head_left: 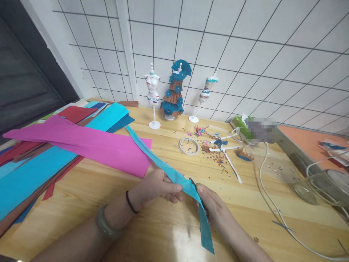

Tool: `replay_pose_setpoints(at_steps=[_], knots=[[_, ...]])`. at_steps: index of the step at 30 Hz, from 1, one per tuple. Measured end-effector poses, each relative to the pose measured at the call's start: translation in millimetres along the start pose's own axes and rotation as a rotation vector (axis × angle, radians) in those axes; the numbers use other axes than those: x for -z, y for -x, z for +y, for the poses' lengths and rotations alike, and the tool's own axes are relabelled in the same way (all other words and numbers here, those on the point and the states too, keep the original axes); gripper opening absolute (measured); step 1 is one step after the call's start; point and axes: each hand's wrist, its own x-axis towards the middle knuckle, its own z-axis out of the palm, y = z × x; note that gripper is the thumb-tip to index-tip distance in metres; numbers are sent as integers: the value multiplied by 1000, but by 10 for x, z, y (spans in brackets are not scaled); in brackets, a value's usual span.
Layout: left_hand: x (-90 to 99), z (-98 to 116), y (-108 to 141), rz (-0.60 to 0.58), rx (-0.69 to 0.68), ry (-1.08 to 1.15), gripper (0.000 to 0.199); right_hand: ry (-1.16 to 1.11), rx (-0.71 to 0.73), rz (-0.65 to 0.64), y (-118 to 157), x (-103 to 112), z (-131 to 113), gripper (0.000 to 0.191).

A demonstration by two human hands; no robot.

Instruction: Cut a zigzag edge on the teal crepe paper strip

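Observation:
A long teal crepe paper strip point(160, 163) runs slantwise across the middle of the table, its lower end hanging by my right wrist. My left hand point(163, 185) pinches the strip near its middle between thumb and fingers. Closed around a pair of scissors, my right hand point(208, 200) is at the strip's right part. Only the dark blade tips of the scissors point(192, 181) show, at the strip's edge; the handles are hidden. Under the strip's upper end lies a magenta crepe paper sheet point(109, 147).
Folded crepe papers point(40, 163) in several colours are piled at left. Along the wall stand two bare mini mannequins point(153, 89) point(205, 95) and one in a paper dress point(174, 92). A tape roll point(188, 146), paper scraps point(218, 156), a white cable point(263, 185) and a glass jar point(308, 189) lie right.

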Motion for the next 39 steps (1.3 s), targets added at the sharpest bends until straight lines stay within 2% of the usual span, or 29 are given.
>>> replay_pose_setpoints(at_steps=[6,10,13,16,19,21,26,32,35,37,39], knots=[[25,1,-7,13,-19,-10,41,-130,23,-67,-34,9,39,41],[51,-11,-24,21,-36,-7,48,-197,79,15,-66,18,77,39],[66,-15,-37,20,-45,-25,48,-239,72,57,-73,22,79,46],[68,-1,-46,4,-55,-47,41,-184,86,-14,-61,14,49,47],[65,17,-53,9,-65,-60,34,-64,93,-72,-46,-9,26,32],[66,19,-60,20,-73,-60,33,-9,79,-84,-42,-26,28,30],[68,-23,-75,23,-97,-6,33,43,64,-110,-38,-43,36,27],[74,-68,-97,5,-87,33,42,52,102,-134,-50,-33,-5,25],[86,-88,-125,36,-91,25,45,7,128,-86,-84,4,102,33],[81,-110,-146,52,-89,31,48,-36,96,3,-103,64,227,41],[70,-148,-185,21,-108,57,49,-46,64,90,-122,145,348,40]])
